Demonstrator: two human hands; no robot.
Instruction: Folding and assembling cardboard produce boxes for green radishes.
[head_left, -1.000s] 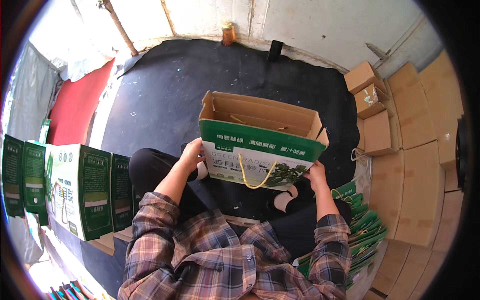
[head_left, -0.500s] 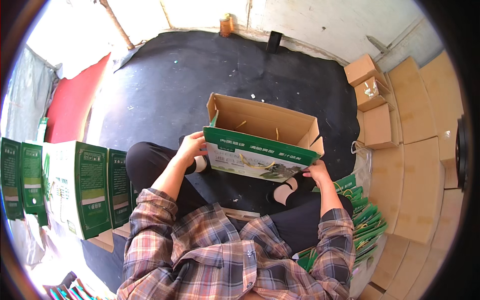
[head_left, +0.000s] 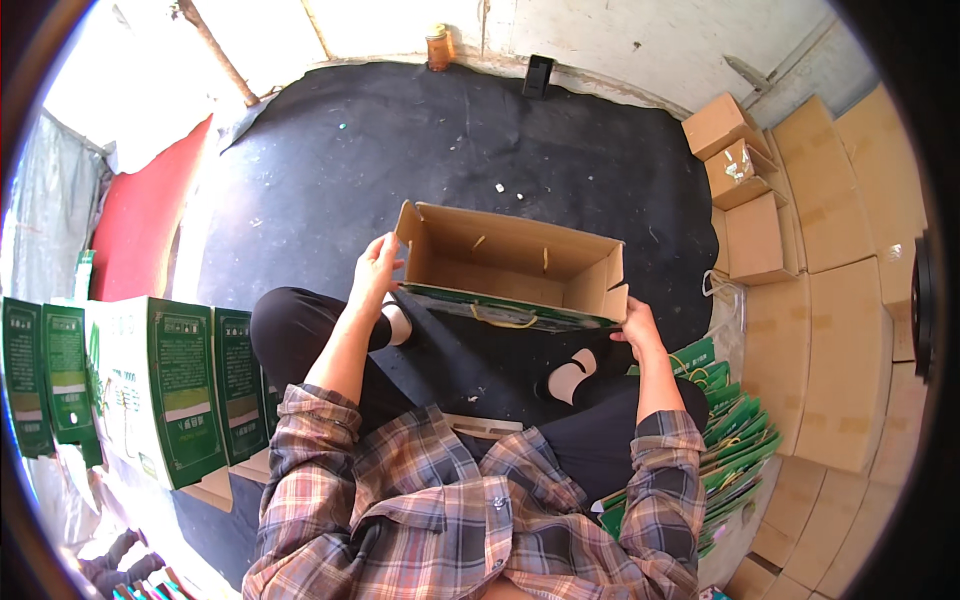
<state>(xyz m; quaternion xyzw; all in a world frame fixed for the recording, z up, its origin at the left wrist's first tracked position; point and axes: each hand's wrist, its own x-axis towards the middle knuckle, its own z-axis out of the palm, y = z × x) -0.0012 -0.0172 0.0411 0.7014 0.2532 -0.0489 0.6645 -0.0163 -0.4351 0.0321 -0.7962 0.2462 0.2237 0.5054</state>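
Facing its open top upward, a long rectangular cardboard carton [head_left: 512, 272], plain brown inside and green-printed outside, fills the centre of my remote view. A yellow cord handle [head_left: 503, 320] hangs on its near wall. The bare left hand [head_left: 374, 272] grips its left end; the bare right hand [head_left: 640, 328] pinches its near right corner. I judge this carton partly done: its walls are spread into a box and two short yellow cord ends [head_left: 479, 243] show inside the far wall, but the top is unclosed. I cannot tell whether its bottom is locked. Below are bent legs in black trousers [head_left: 305, 335], over a black floor sheet [head_left: 560, 140]. On the left, white-and-green printed cartons [head_left: 183, 390] stand in box shape, apparently further along. Near right, a fanned stack of flat green cartons with yellow cords [head_left: 737, 450] looks unformed. Farther right, plain brown cardboard boxes [head_left: 840, 360] line the side.
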